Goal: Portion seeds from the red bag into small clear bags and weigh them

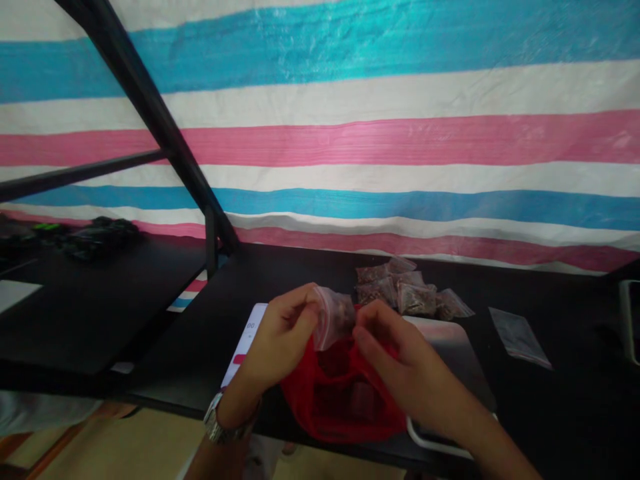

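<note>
A small clear zip-lock bag, with something brownish in its far end, is held up over an open red plastic bag. My left hand pinches it near the pink-striped zip edge. At its other end, the thumb and fingers of my right hand are closed on the corner. The red bag sags at the table's front edge, with dark contents and a clear packet inside. Just behind my hands lies a pile of filled zip-lock bags with brown bits in them.
A silver-topped flat device, like a scale, lies partly under my right forearm. A flat zip-lock bag rests to the right. A lit phone screen shows behind my left hand. A black frame post rises left, before a striped sheet.
</note>
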